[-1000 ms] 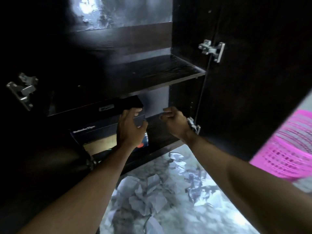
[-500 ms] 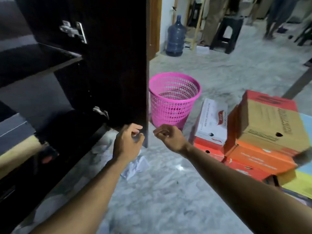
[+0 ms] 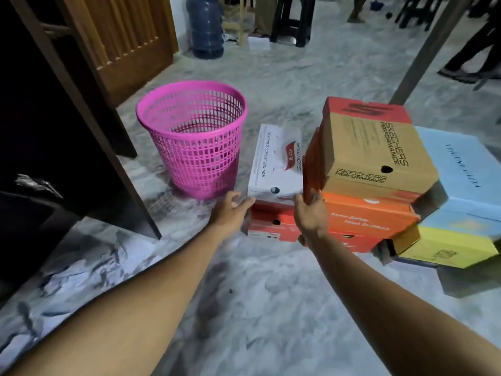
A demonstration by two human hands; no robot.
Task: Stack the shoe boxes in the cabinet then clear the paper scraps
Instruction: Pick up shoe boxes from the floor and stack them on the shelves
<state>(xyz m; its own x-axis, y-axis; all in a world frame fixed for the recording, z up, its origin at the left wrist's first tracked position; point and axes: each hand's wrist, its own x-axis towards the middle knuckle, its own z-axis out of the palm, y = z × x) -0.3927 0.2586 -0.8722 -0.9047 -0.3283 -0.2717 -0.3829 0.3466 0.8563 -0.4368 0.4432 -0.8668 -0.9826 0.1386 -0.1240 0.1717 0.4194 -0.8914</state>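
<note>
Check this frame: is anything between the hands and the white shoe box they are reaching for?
Nothing visible. The left hand and right hand are at the near end of the white shoe box, one at each corner. The pink basket stands left of it, and the brown box stack crowds its right side.

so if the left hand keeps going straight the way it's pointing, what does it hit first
Probably the near left corner of the white shoe box; the left hand reaches toward it with fingers loosely open, though depth is hard to judge.

A white shoe box lies on a red box, beside stacked orange, tan, blue boxes; paper scraps litter the floor.
</note>
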